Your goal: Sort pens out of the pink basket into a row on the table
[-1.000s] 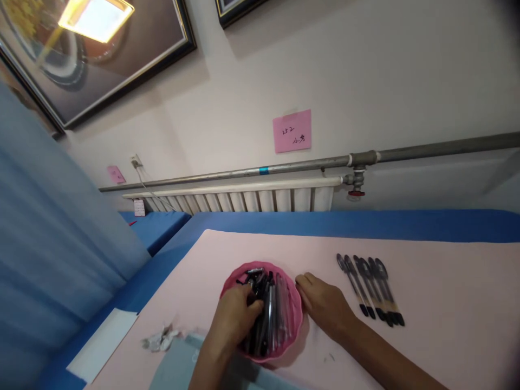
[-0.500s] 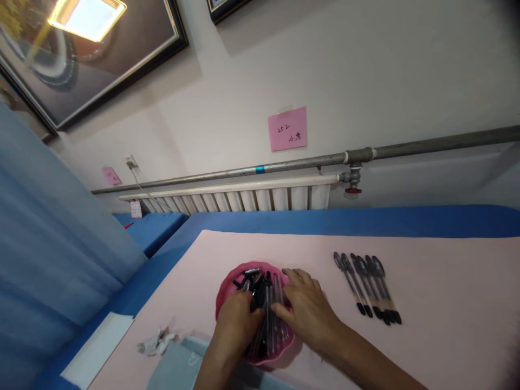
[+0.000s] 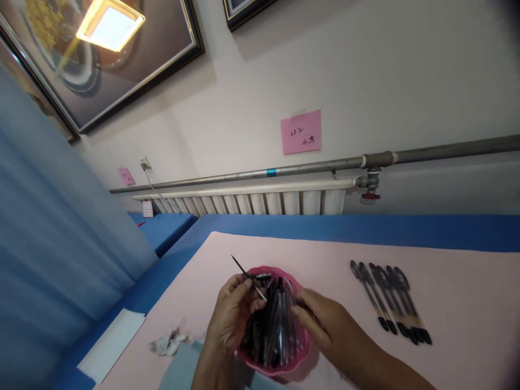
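Observation:
A thin ink refill (image 3: pixel 240 266), dark at its pointed end and white at the other, is pinched in my left hand (image 3: pixel 233 309) over the left side of a pink bowl (image 3: pixel 306 344). Black pen parts and several clear pen barrels (image 3: pixel 281 330) fill that bowl. At its right rim, my right hand (image 3: pixel 325 319) has its fingers curled against the clear barrels; what lies between the fingertips is unclear. Several pens with black caps (image 3: pixel 396 303) lie in a row on the pink sheet, right of my right hand.
A pink sheet (image 3: pixel 459 292) covers much of the blue table (image 3: pixel 309 225). Crumpled scraps (image 3: pixel 168 342) and light-blue material (image 3: pixel 179 368) lie left of the bowl, near a white paper (image 3: pixel 111 344). A blue curtain (image 3: pixel 73 233) hangs at left; a radiator (image 3: pixel 260 203) is behind.
My left hand has risen from inside the bowl and now holds up a refill. My right hand stays at the bowl's right side, its fingers more curled. The view has shifted slightly.

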Motion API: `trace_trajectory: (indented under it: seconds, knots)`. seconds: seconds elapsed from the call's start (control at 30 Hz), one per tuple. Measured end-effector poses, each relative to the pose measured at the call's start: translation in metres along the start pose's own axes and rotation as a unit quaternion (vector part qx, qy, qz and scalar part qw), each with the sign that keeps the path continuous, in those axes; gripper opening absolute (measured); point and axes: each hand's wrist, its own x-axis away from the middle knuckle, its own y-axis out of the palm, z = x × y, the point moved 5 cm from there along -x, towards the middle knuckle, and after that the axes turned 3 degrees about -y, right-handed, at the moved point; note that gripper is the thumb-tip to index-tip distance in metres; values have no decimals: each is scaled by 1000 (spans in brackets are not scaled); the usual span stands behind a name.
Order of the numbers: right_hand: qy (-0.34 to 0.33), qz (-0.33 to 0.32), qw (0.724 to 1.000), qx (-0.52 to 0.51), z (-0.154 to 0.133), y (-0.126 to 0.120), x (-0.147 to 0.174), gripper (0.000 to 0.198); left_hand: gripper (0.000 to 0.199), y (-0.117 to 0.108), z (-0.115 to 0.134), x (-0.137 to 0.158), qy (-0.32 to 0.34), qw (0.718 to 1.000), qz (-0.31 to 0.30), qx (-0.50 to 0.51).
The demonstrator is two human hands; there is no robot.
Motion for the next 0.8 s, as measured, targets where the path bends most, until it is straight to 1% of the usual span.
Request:
trace_trajectory:
  seconds: [0.03, 0.1, 0.2, 0.33, 0.5, 0.67, 0.73, 0.8]
  knots:
    - [-8, -29, 1000, -1, -4, 2, 3, 20, 26, 0, 2, 0, 4, 1000, 5, 26]
    - [-22, -60, 998, 22, -9, 6, 7, 20, 26, 0, 5, 0, 15, 998, 13, 59]
    - [-30, -61, 996, 60, -9, 9, 9, 20, 25, 1, 7, 1, 30, 996, 17, 84]
    - [-21, -44, 997, 60, -7, 8, 9, 20, 24, 3, 5, 2, 33, 995, 10, 91]
    - [-16, -33, 998, 46, -8, 5, 9, 20, 24, 6, 5, 2, 37, 997, -7, 71]
    - [13, -39, 999, 8, -6, 7, 9, 22, 24, 8, 3, 3, 48, 998, -9, 34]
    - [30, -40, 998, -30, -6, 8, 8, 23, 22, 14, -1, 6, 34, 999, -37, -8]
    - [54, -35, 995, -83, -6, 8, 6, 25, 23, 21, -5, 9, 7, 995, -83, -50]
